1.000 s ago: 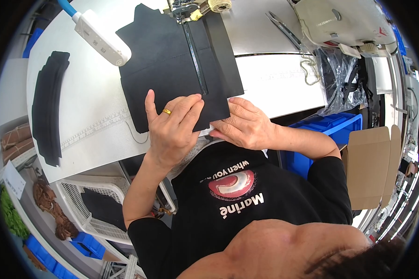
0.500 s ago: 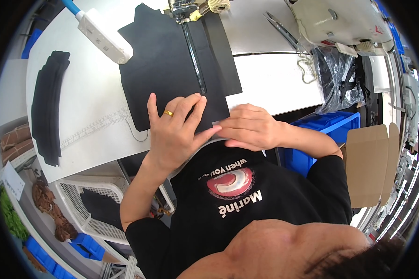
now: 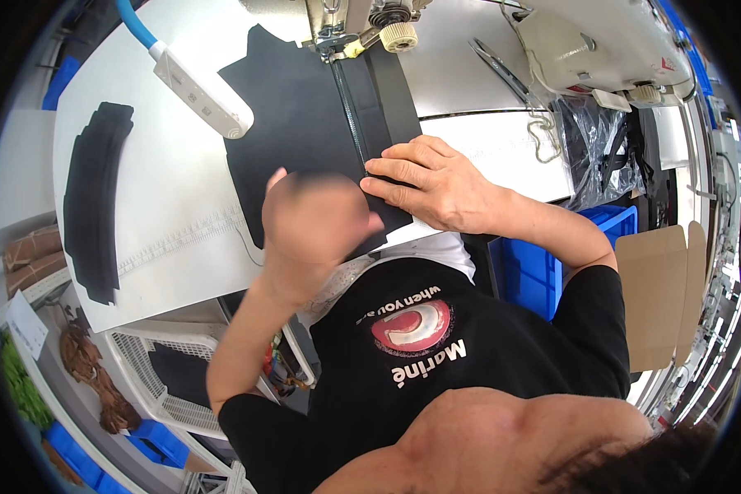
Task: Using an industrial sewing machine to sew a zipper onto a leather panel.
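White counter (image 3: 181,206) carries 1 black fabric panel (image 3: 305,123); our right hand (image 3: 424,181) presses flat on it, our blurred left hand (image 3: 313,218) beside, grip unclear.

white worktable (image 3: 173,206), blue bin (image 3: 543,272), cardboard box (image 3: 663,296)

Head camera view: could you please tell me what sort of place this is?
Probably a sewing workshop: a sewing machine stitches black fabric on a white table, and a stack of cut black pieces waits nearby.
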Demonstrator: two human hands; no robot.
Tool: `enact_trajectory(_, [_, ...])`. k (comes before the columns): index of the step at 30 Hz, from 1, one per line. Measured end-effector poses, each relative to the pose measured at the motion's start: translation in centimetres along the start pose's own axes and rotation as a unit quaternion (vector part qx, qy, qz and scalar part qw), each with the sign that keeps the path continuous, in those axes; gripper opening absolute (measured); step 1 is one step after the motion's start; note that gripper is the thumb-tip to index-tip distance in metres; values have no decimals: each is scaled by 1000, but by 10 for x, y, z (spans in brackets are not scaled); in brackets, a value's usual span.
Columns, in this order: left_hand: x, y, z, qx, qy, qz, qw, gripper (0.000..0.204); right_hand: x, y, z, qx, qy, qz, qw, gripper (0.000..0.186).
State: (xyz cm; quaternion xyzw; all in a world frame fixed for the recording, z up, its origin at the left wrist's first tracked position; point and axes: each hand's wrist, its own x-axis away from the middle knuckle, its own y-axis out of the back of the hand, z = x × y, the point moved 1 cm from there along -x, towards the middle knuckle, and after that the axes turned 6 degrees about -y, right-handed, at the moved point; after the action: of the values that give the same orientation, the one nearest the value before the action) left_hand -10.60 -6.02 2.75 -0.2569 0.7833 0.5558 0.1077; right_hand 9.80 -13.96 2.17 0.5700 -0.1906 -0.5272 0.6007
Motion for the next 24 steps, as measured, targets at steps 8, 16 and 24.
enact_trajectory(8, [-51,-7,70,-102,28,-57,993,20,-3,2,0,4,3,4,1000,43])
enact_trajectory(16, [-51,-6,86,-64,-58,-89,992,30,-3,1,-3,-7,5,-10,1000,41])
enact_trajectory(24, [-55,-6,88,-76,-59,-65,993,31,-6,0,-9,-21,7,-17,1000,41])
